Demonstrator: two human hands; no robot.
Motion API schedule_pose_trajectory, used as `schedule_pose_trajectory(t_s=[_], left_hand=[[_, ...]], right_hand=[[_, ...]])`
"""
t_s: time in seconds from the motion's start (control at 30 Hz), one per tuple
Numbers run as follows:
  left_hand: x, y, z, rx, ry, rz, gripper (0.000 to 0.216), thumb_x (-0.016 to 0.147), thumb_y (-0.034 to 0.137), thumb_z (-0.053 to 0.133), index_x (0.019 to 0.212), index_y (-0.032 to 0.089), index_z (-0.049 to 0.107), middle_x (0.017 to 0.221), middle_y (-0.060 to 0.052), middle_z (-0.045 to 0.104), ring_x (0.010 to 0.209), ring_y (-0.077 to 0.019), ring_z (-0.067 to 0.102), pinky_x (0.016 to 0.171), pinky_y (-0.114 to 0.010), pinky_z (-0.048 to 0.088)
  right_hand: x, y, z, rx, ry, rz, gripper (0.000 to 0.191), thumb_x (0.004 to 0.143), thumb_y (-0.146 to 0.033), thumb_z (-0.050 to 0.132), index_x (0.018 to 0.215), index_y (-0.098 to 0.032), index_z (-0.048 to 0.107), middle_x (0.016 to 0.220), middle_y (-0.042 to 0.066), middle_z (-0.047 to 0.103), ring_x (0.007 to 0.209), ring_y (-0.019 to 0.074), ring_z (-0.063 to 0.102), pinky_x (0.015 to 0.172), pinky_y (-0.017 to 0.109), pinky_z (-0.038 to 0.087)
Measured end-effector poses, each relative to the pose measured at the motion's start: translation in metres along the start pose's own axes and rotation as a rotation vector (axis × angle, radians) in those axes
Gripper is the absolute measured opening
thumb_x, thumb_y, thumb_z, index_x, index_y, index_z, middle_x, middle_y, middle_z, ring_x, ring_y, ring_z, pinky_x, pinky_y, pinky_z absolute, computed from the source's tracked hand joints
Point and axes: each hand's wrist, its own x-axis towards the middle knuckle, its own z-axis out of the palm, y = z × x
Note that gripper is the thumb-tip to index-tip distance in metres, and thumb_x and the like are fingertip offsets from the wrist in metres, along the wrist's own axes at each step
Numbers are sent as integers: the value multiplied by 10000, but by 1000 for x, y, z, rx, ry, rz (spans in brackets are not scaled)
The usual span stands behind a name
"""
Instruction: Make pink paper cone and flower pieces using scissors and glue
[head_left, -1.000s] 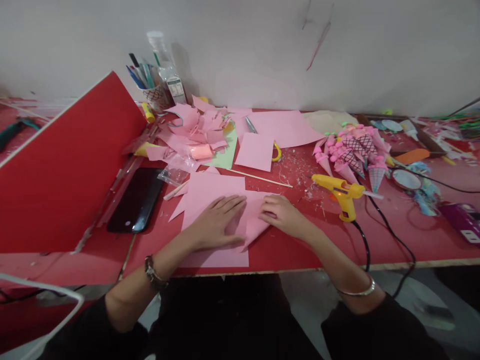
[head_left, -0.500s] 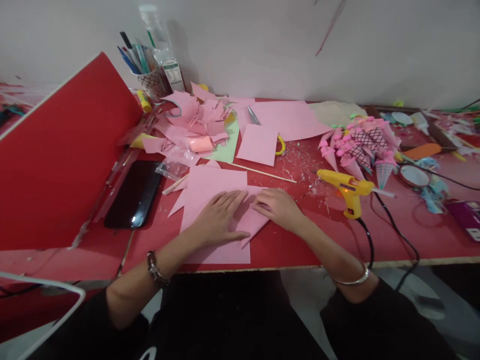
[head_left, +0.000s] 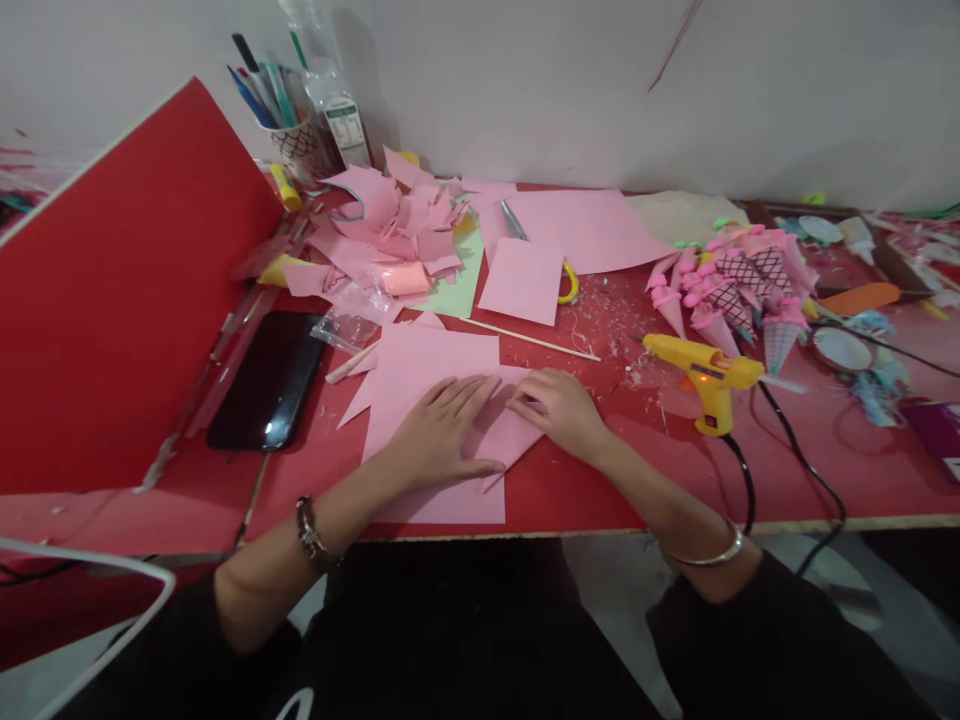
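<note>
My left hand (head_left: 439, 435) lies flat with fingers stretched out on a folded pink paper piece (head_left: 504, 440), which rests on a larger pink sheet (head_left: 435, 370) on the red table (head_left: 585, 480). My right hand (head_left: 559, 408) is curled beside it, its fingertips pressing the paper's upper right edge. Both wrists carry bracelets.
A yellow glue gun (head_left: 701, 385) with a black cord lies to the right, with finished paper cones (head_left: 731, 290) behind it. A black phone (head_left: 268, 393) and a red board (head_left: 112, 310) are at left. Pink scraps (head_left: 390, 235), scissors (head_left: 562, 280), a thin stick (head_left: 532, 340) and a pen cup (head_left: 289, 140) stand further back.
The hands stay on the folded pink paper, the right one shifting slightly along its edge. The view has tilted down a little.
</note>
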Motion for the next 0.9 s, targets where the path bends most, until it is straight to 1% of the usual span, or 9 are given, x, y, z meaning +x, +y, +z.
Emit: schedule_pose_trajectory(t_s=[0.23, 0.37, 0.53, 0.63, 0.77, 0.9], left_hand=[[0, 0, -2, -5, -6, 0, 900, 683, 660, 444, 1334, 101, 176, 1385, -133, 303, 1267, -216, 277, 1052, -352, 159], [0, 0, -4, -18, -22, -9, 924, 665, 668, 458, 1335, 95, 181, 1389, -132, 295, 1269, -217, 271, 1057, -348, 152], [-1, 1, -4, -18, -39, -11, 907, 676, 658, 450, 1338, 101, 175, 1393, -129, 286, 1275, -221, 257, 1059, -374, 143], [-3, 2, -3, -2, -25, -13, 900, 682, 666, 430, 1339, 108, 170, 1389, -136, 292, 1275, -232, 251, 1058, -405, 124], [-8, 6, -2, 28, 1, -32, 884, 681, 667, 430, 1331, 117, 192, 1379, -137, 308, 1264, -248, 260, 1048, -417, 140], [-14, 12, -3, 51, 16, -42, 798, 733, 616, 415, 1328, 124, 215, 1368, -119, 329, 1247, -251, 277, 1040, -411, 167]], right_hand=[[1, 0, 0, 34, -2, 30, 307, 835, -361, 438, 594, -173, 471, 590, 8, 507, 583, 132, 413, 576, 249, 288], [1, -1, 0, 30, -13, 42, 309, 848, -350, 410, 597, -175, 460, 603, 15, 512, 593, 135, 414, 579, 253, 282], [1, -2, 0, 33, -23, 61, 354, 857, -395, 370, 588, -178, 444, 596, 17, 508, 587, 135, 404, 577, 257, 279], [2, -2, 0, 29, -25, 63, 366, 856, -413, 364, 585, -179, 439, 588, 14, 499, 582, 135, 396, 569, 257, 269], [2, -2, 0, 21, -33, 66, 377, 856, -427, 355, 582, -179, 430, 584, 13, 487, 578, 134, 389, 566, 257, 265], [2, -2, 0, 8, -50, 76, 371, 859, -412, 349, 579, -179, 423, 596, 19, 493, 588, 138, 394, 564, 255, 263]])
